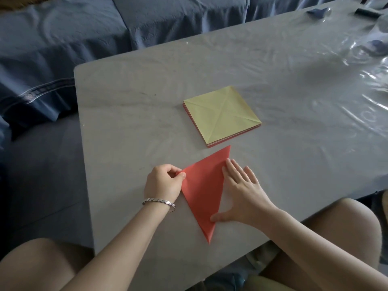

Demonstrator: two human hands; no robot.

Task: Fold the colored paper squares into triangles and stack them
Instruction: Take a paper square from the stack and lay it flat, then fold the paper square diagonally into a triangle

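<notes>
A red paper triangle [203,189] lies folded on the grey table [126,122], near its front edge. My left hand [163,182] pinches the triangle's left corner between thumb and fingers. My right hand [241,194] lies flat with straight fingers along the triangle's right edge, thumb pressing near the lower tip. Behind the triangle sits a stack of paper squares [221,115] with a creased yellow sheet on top and red edges showing below.
A clear plastic sheet [346,59] covers the table and wrinkles at the right. A blue-covered sofa [63,38] runs along the back and left. Dark objects [367,11] sit at the far right corner. My knees are under the table's front edge.
</notes>
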